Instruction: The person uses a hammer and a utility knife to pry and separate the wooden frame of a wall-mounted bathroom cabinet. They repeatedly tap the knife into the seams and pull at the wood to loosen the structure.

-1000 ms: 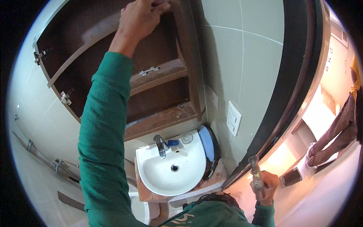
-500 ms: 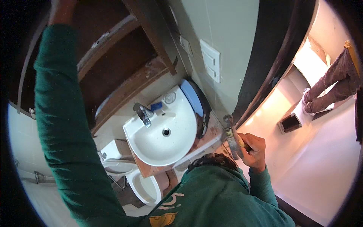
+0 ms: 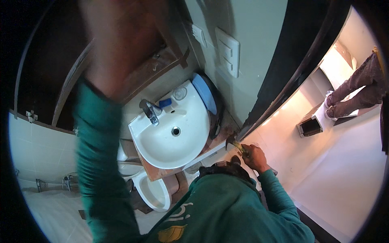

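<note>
My right hand (image 3: 256, 158) is closed round the handle of a claw hammer (image 3: 235, 143), held low at my right side. The metal head points toward the sink's counter, and the handle's end shows behind my wrist. Raised at the upper left, my left hand (image 3: 115, 44) is smeared by motion, so its fingers cannot be made out. It passes in front of a dark brown wooden cabinet frame (image 3: 162, 73), partly hiding it; I cannot tell whether the two touch. Below the frame lies a white washbasin (image 3: 186, 148) with a chrome faucet (image 3: 150, 112).
A blue item (image 3: 204, 93) leans by the basin; a clear cup (image 3: 179, 94) stands on its rim. Switches (image 3: 227, 52) sit on the wall. A toilet (image 3: 156, 192) is below left. At right, another person's legs (image 3: 356, 95) stand on a box-shaped piece (image 3: 312, 126).
My left arm has swung right and down, bringing the blurred hand into view. My right hand has lowered a little leftward, turning the hammer so its head points left.
</note>
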A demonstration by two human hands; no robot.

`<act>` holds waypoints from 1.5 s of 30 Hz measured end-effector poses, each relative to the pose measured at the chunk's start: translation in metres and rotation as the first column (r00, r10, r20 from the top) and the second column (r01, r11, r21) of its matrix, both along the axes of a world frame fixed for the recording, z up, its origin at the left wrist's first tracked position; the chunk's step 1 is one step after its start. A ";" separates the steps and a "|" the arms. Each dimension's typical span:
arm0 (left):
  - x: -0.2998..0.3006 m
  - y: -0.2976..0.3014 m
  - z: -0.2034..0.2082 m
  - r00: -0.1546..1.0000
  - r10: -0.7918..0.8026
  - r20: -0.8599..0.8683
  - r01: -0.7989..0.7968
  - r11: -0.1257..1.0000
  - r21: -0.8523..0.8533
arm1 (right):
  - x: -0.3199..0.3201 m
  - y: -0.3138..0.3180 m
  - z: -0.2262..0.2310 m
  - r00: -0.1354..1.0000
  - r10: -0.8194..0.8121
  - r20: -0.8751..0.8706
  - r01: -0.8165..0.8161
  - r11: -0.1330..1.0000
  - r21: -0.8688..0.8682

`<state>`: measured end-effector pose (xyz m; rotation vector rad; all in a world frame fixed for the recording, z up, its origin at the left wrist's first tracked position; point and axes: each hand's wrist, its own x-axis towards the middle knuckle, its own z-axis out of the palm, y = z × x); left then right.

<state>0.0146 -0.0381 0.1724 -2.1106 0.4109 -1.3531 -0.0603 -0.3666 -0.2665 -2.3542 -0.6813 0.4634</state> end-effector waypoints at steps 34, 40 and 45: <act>-0.260 -0.029 -0.314 0.567 -0.482 -0.668 -0.694 0.156 -0.702 | -0.023 0.072 -0.094 0.988 -0.147 0.039 0.137 0.971 0.194; -0.282 -0.027 -0.296 0.627 -0.446 -0.638 -0.654 0.142 -0.743 | -0.013 0.113 -0.109 0.952 -0.251 0.173 0.229 0.963 0.141; -0.265 -0.036 -0.292 0.706 -0.526 -0.473 -0.563 -0.012 -0.827 | 0.007 0.123 -0.091 0.904 -0.183 0.387 0.162 0.983 0.086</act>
